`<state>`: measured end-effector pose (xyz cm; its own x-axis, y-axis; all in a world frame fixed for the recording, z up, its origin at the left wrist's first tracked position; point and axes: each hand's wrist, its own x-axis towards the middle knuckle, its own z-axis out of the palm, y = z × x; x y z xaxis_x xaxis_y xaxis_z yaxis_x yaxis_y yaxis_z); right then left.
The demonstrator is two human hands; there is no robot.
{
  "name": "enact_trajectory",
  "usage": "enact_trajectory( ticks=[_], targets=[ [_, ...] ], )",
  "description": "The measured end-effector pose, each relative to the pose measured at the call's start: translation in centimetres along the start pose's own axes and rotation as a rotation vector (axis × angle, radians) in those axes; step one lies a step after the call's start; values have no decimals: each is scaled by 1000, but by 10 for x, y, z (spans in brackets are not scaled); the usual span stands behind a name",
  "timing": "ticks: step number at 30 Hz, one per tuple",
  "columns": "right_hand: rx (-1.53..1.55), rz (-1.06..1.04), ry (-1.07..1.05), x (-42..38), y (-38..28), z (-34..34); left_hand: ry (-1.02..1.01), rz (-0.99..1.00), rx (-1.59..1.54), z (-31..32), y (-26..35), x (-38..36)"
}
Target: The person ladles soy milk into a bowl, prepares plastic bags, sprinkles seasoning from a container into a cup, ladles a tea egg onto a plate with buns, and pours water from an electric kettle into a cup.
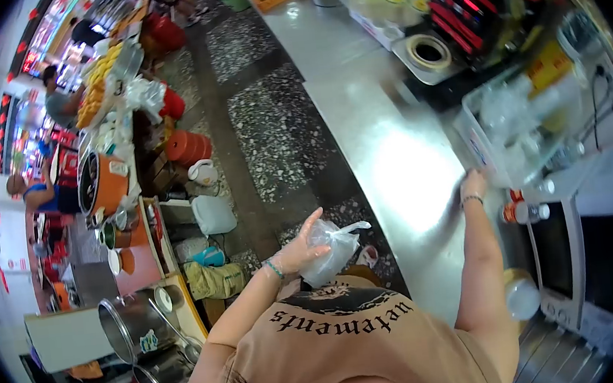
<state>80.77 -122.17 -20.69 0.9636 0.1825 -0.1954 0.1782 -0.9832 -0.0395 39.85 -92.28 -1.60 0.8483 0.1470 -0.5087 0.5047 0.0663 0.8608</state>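
Observation:
My left hand [299,253], in what looks like a thin clear glove, is closed around a knotted clear plastic bag [332,254] in front of my shirt. The bag's twisted white end sticks out to the right, and its contents look pale and cloudy. Over the steel counter [359,123], my right hand [473,185] has its fingers curled at the near corner of a clear plastic bin [473,138]. I cannot tell what these fingers hold, if anything. Loose clear bags [509,109] fill the bin.
A cup-sealing machine with red lit displays [460,10] stands on the counter beyond the bin. Small bottles [526,212] lie near a microwave [558,256] on the right. Across the dark floor are steel pots [129,328], an orange tub [108,182] and people at another stall.

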Motion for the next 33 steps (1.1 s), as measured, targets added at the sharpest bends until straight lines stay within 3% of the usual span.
enact_trajectory(
  ticks=[3, 5, 7, 9, 10, 11, 13, 14, 15, 17, 18, 20, 21, 22, 24, 26, 27, 28, 29, 31, 32, 33],
  targets=[
    [85, 23, 18, 6, -6, -1, 17, 46, -61, -25, -9, 2],
    [-4, -54, -105, 10, -22, 2, 33, 33, -249, -44, -21, 9],
    [60, -91, -30, 18, -35, 37, 47, 37, -370, -63, -22, 11],
    [265, -140, -121, -5, -113, -7, 85, 203, -811, -88, -12, 18],
    [399, -223, -119, -16, -159, -26, 47, -85, -1483, -123, -36, 47],
    [535, -308, -115, -20, -208, -39, 44, -63, -1489, -147, -36, 53],
    [816, -469, -170, -6, -308, -38, 139, 247, -1247, -202, -38, 55],
    [813, -598, -188, -8, -366, -67, 188, 393, -1124, -228, -39, 57],
    [809, -725, -208, -12, -426, -105, 187, 405, -1136, -254, -27, 56],
    [934, -947, -65, -8, -529, -160, 115, 353, -1595, -316, 19, 45],
    [1011, -969, -52, -5, -577, -193, 111, 354, -1596, -348, 33, 44],
    [1247, -995, -63, 3, -657, -259, 251, 539, -1096, -407, 56, 48],
    [1406, -1009, -81, 8, -694, -295, 248, 538, -1098, -441, 59, 58],
    [1444, -1036, -25, 3, -721, -341, 253, 536, -1200, -469, 53, 70],
    [1424, -1184, 297, 9, -766, -414, 267, 524, -1317, -519, 49, 92],
    [1257, -1436, 962, 38, -806, -467, -40, 543, -1697, -570, 50, 116],
    [1250, -1433, 951, 41, -822, -491, -208, 549, -1878, -595, 51, 128],
    [1390, -1456, 1055, 41, -835, -518, -308, 319, -2287, -619, 70, 127],
    [1533, -1477, 1160, 41, -849, -545, -308, 319, -2295, -639, 80, 133],
    [1839, -1510, 1377, 55, -894, -571, 233, 442, -1762, -674, 93, 149],
    [1842, -1521, 1366, 69, -928, -567, 473, 480, -1472, -689, 95, 159],
    [1698, -1657, 1557, 83, -966, -558, 692, 504, -1166, -706, 96, 171]
  ],
)
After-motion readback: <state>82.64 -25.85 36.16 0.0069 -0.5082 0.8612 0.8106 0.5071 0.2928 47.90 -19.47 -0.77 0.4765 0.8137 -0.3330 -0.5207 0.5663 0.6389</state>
